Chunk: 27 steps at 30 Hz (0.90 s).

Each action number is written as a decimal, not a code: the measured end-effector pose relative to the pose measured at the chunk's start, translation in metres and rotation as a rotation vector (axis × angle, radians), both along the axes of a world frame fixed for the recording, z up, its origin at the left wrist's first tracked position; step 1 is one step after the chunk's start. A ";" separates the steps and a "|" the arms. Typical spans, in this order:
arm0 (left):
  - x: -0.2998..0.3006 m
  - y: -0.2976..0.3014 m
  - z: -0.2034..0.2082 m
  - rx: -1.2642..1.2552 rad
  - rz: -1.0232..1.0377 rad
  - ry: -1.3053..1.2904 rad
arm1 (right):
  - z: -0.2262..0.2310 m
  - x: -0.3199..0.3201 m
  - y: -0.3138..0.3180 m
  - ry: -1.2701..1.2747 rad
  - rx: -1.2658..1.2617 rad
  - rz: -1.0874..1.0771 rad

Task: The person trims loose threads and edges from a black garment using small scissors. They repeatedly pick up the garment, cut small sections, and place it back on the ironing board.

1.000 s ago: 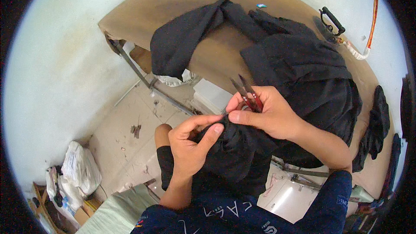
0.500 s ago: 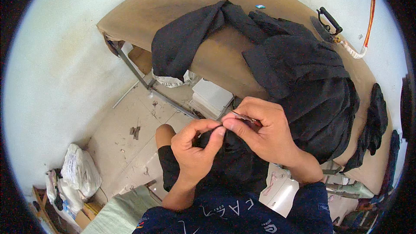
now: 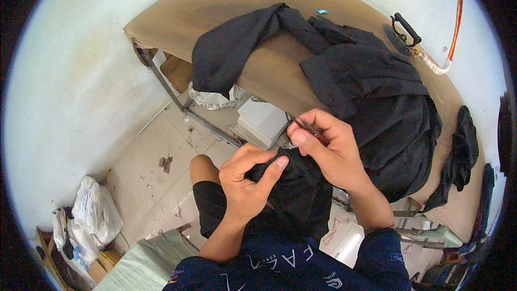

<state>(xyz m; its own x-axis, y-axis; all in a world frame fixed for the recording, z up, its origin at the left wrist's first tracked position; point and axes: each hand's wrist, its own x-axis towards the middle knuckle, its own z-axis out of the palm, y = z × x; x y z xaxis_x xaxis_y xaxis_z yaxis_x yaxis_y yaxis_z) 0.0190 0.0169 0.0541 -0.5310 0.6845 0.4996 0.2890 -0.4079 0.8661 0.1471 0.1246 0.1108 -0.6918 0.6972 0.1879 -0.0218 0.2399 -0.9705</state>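
My left hand (image 3: 249,179) pinches a bunched edge of black cloth (image 3: 293,194) between thumb and fingers, over my lap. Just up and to the right, my right hand (image 3: 328,145) is closed on a slim, pointed metal tool with a red part (image 3: 319,136); it looks like small thread snips, but the fingers cover much of it. The right thumb and fingertips are a little apart from the left ones. Beyond both hands, a large heap of black garments (image 3: 377,86) lies across the brown padded table (image 3: 215,8).
An iron (image 3: 401,35) with a cord rests at the table's far right. Under the table are a stack of white sheets or boxes (image 3: 263,121) and a white bag (image 3: 215,98). A metal table leg (image 3: 210,127) stands nearby. White plastic bags (image 3: 97,210) sit lower left.
My right hand has drawn up and to the right with the tool, away from my left fingertips. My left hand has shifted slightly right, and more of the pinched cloth shows.
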 end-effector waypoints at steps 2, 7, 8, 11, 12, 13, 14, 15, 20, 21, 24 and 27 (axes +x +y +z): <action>-0.002 -0.001 -0.001 0.011 0.035 -0.009 | 0.001 0.001 -0.006 0.060 0.053 -0.031; -0.007 -0.004 -0.003 0.004 0.082 -0.016 | 0.011 0.024 -0.010 -0.076 0.425 -0.017; -0.007 -0.003 -0.004 0.006 0.087 -0.010 | 0.011 0.026 -0.013 -0.083 0.424 -0.012; -0.006 -0.001 -0.004 0.035 0.109 0.038 | 0.010 0.025 -0.011 -0.082 0.422 -0.035; -0.006 -0.001 -0.004 0.047 0.104 0.054 | 0.008 0.025 -0.007 -0.067 0.450 -0.020; -0.006 0.000 -0.004 0.060 0.101 0.072 | 0.007 0.025 -0.006 -0.064 0.404 -0.004; -0.006 0.001 -0.004 0.073 0.098 0.089 | 0.006 0.025 -0.005 -0.060 0.359 0.012; -0.006 0.001 -0.004 0.082 0.083 0.095 | 0.006 0.024 -0.005 -0.057 0.313 0.028; -0.006 0.002 -0.003 0.084 0.047 0.115 | 0.002 0.021 -0.001 -0.042 0.210 0.062; -0.006 0.002 -0.002 0.082 0.044 0.111 | 0.002 0.021 -0.001 -0.028 0.219 0.062; -0.007 0.001 -0.002 0.076 0.044 0.103 | 0.004 0.019 -0.003 -0.035 0.351 0.027; -0.008 0.000 -0.002 0.076 0.034 0.107 | 0.006 0.018 -0.007 -0.046 0.398 0.004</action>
